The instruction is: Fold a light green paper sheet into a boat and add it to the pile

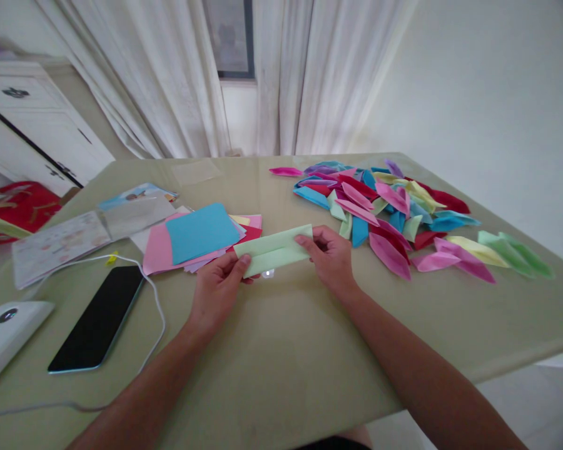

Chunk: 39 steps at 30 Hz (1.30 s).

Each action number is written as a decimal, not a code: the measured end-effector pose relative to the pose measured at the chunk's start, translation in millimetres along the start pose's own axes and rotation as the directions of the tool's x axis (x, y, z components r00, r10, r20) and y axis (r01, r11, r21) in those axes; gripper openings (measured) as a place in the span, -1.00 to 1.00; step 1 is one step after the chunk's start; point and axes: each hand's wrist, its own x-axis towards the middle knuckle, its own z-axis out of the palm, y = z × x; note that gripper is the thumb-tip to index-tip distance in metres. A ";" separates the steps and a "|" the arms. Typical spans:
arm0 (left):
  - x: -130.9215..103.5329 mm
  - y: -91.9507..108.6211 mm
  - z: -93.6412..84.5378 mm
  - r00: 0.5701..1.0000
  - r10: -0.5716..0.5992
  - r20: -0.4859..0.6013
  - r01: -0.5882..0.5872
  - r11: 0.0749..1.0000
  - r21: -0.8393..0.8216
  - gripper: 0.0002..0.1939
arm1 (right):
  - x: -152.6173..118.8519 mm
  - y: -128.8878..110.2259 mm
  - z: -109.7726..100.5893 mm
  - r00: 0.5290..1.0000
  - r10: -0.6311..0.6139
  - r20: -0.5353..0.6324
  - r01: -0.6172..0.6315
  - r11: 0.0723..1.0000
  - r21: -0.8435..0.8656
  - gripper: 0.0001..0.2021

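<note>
My left fingers [243, 266] and right fingers [306, 242] pinch the pale green paper [276, 249]; print on the packet [63, 245] is too blurred to read.

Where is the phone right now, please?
In the head view, the phone lies on the left of the table, between a white device and a cable.

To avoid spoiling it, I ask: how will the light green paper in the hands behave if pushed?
The light green paper likely weighs little, being visibly thin. Its folded layers may stiffen it slightly: it spans nearly flat between the left hand and the right hand.
</note>
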 end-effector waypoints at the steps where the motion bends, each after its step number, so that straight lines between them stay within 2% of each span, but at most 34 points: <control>1: 0.3 -0.9 -0.1 1.000 0.000 -0.008 0.000 1.000 0.011 -0.60 | -0.1 -0.1 0.2 1.000 -0.013 -0.009 0.013 1.000 -0.002 -0.71; 4: 1.1 -3.4 -1.0 1.000 0.002 -0.016 -0.001 0.999 0.036 -0.56 | -0.8 -0.6 0.4 0.999 -0.043 -0.016 0.042 0.999 -0.025 -0.73; 8: 1.0 -3.4 -3.2 0.999 0.009 -0.032 -0.007 0.999 0.053 -0.47 | -2.1 -2.4 1.0 1.000 -0.012 0.004 0.012 1.000 -0.023 -0.71; 14: 0.7 -2.7 -7.6 0.994 0.030 -0.109 -0.016 0.992 0.124 -0.47 | 0.5 -4.4 -0.6 0.988 0.115 0.102 -0.130 0.981 0.146 -0.52; 20: 0.2 -5.1 -8.9 0.992 0.072 -0.107 -0.051 0.980 0.194 -0.56 | 7.8 -0.6 -3.1 0.946 0.206 0.248 -0.263 0.939 0.222 -0.58; 30: 3.6 0.9 -8.8 0.989 0.064 -0.137 -0.030 0.972 0.233 -0.59 | 5.7 3.1 -1.5 0.981 0.066 0.185 -0.083 0.993 0.089 -0.77; 39: 8.1 -14.3 -13.0 0.992 -0.043 -0.114 0.048 0.998 0.037 -0.44 | 3.3 6.0 0.8 0.980 0.088 0.180 -0.106 0.990 0.098 -0.77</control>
